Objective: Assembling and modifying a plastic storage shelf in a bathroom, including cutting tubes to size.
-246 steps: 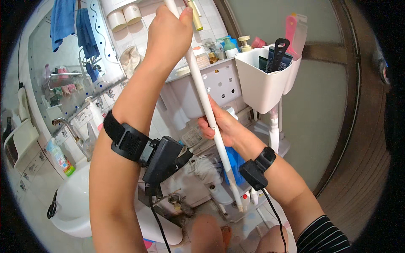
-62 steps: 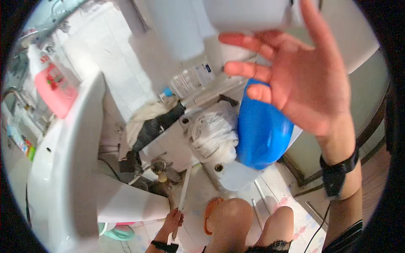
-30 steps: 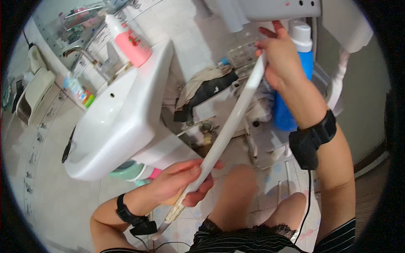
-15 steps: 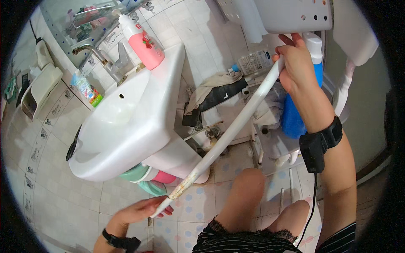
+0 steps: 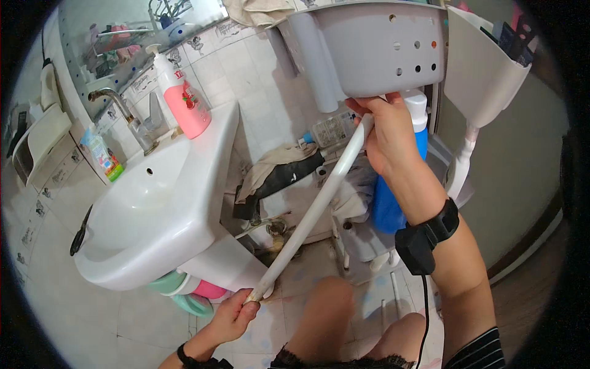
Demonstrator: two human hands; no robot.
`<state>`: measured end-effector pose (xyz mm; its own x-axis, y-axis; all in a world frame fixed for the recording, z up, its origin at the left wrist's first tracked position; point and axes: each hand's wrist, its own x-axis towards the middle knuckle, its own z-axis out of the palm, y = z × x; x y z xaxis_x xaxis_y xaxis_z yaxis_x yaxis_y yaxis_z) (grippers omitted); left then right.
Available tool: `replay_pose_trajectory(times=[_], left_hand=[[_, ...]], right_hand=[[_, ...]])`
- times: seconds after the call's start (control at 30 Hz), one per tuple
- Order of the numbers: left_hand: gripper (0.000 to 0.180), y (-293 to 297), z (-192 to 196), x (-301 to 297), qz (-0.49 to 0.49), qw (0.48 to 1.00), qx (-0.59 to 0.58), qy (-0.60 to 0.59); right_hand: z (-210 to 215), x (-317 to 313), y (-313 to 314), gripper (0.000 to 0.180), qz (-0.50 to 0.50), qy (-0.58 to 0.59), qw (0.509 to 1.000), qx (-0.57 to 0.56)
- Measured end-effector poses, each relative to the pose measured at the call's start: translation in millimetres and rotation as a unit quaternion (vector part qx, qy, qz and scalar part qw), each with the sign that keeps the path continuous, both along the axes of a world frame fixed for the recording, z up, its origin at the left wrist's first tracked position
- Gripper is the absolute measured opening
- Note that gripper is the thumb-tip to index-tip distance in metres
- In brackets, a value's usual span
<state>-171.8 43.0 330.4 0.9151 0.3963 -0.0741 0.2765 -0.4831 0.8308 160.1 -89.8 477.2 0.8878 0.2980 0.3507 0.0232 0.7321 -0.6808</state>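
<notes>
long white tube [image 5: 313, 212], likely light, stiff, smooth; gripped at both ends, right hand [image 5: 387, 132] wrapped around top, left hand [image 5: 233, 313] fingers pinching bottom.

A small bathroom with white square wall tiles [image 5: 258, 80], some bearing small dark printed motifs. A white pedestal sink [image 5: 153, 209] fills the left, with a metal tap [image 5: 123, 114] at its back edge and a pink pump bottle [image 5: 184, 98] on its rear right corner. Above it hangs a mirror [image 5: 123, 37] reflecting a rack. A white wall-mounted box [image 5: 37, 138] sits at the far left. The floor [image 5: 147, 320] is pale tile, patterned with small coloured marks near the bottom middle. At the top, a grey perforated shelf bin [image 5: 381, 46] and a white caddy [image 5: 485, 71] hang on a rack. A plain greyish door [image 5: 516, 172] closes the right side. The light is even and soft.
</notes>
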Motion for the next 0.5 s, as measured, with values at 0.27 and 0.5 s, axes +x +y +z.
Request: replay_pose_trajectory(times=[0.27, 0.5], left_hand=[[0.020, 55.9, -135.9, 83.8, 0.072, 0.984, -0.008, -0.164], [0.025, 61.9, -164.5, 212.1, 0.072, 0.936, -0.125, -0.321]], right_hand=[[3.9, 3.0, -6.9, 0.030, 0.056, -0.067, 0.995, 0.039], [12.5, -5.5, -4.1, 0.030, 0.128, -0.050, 0.979, 0.151]])
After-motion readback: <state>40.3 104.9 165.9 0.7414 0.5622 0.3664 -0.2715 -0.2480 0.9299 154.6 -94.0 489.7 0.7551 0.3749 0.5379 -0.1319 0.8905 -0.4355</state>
